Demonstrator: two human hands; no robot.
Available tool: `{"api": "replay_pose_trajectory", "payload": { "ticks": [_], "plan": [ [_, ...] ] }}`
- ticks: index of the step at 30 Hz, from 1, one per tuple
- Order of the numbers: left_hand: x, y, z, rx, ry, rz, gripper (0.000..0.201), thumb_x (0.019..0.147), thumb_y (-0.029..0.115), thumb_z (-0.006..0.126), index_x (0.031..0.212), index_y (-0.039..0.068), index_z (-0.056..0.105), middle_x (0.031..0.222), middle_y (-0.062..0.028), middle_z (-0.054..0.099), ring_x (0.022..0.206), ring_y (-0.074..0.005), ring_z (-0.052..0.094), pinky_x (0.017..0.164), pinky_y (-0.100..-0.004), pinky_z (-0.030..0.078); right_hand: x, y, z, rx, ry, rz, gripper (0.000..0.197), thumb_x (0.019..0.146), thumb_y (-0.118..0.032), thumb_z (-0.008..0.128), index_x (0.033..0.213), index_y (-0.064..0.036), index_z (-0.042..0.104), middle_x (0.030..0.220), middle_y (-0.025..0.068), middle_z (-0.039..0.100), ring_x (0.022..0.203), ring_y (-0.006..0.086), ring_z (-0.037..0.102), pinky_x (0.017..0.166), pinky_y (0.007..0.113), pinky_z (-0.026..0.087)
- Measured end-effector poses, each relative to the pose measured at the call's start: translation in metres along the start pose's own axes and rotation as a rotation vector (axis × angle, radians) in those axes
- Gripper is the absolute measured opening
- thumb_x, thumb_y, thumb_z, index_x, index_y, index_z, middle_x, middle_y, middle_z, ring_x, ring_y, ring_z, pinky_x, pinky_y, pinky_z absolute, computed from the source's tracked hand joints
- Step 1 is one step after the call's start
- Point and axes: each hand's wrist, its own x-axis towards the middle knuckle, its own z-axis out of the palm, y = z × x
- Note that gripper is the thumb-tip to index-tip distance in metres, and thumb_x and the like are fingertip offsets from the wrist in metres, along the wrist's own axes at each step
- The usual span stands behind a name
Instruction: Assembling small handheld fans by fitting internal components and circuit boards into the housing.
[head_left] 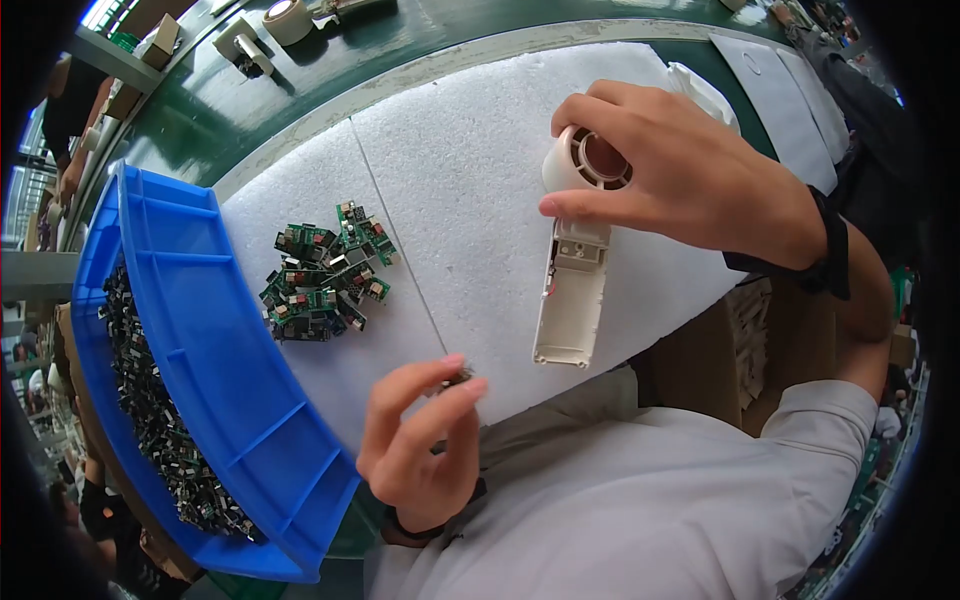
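My right hand [672, 160] grips the round head of a cream plastic housing [572, 310], thumb on the near side and fingers curled over the rim. The housing's long handle shell points toward me with its hollow inside facing up; a bit of red wire shows at its left edge. Close to the white foam sheet's near edge, my left hand [425, 440] pinches a small circuit board [458, 377] between fingertips, mostly hidden by them. Left of centre on the foam lies a loose pile of green circuit boards [325, 275] with metal and dark parts.
A blue plastic bin [215, 310] stands at the left, holding many small dark electronic parts [165, 410]. White foam sheets [480, 130] cover the green bench [400, 55]. Tape rolls [288, 20] sit at the back left, white sheets [780, 100] at the right, and a cardboard box [795, 325] below the bench edge.
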Motion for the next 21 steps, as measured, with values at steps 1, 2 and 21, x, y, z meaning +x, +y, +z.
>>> {"api": "replay_pose_trajectory", "payload": {
  "ticks": [1, 2, 21],
  "plan": [
    [0.001, 0.006, 0.004, -0.159, -0.092, 0.059, 0.037, 0.071, -0.015, 0.069, 0.103, 0.002, 0.075, 0.107, -0.0159, 0.070, 0.090, -0.0285, 0.068, 0.080, -0.0367, 0.055, -0.006, -0.006, 0.004, -0.033, 0.082, -0.005, 0.051, 0.083, -0.031, 0.082, 0.121, -0.0028, 0.063, 0.097, 0.0119, 0.060, 0.080, 0.0235, 0.070, 0.068, 0.032, 0.057],
    [0.002, 0.009, 0.008, -0.320, -0.183, 0.118, 0.037, 0.070, -0.014, 0.072, 0.103, 0.002, 0.075, 0.107, -0.0166, 0.070, 0.089, -0.0282, 0.069, 0.078, -0.0362, 0.056, -0.012, -0.013, 0.008, -0.067, 0.165, -0.008, 0.050, 0.083, -0.028, 0.082, 0.122, -0.0037, 0.063, 0.097, 0.0111, 0.059, 0.079, 0.0226, 0.069, 0.066, 0.032, 0.056],
    [0.006, -0.003, 0.030, -0.254, -0.398, 0.240, 0.045, 0.065, -0.013, 0.080, 0.107, 0.005, 0.074, 0.110, -0.0146, 0.071, 0.093, -0.0282, 0.068, 0.078, -0.0368, 0.057, -0.038, -0.022, 0.051, 0.213, 0.354, -0.209, 0.028, 0.083, -0.007, 0.077, 0.110, -0.0093, 0.075, 0.070, 0.0048, 0.067, 0.058, 0.0191, 0.066, 0.051, 0.031, 0.048]
  ]
}}
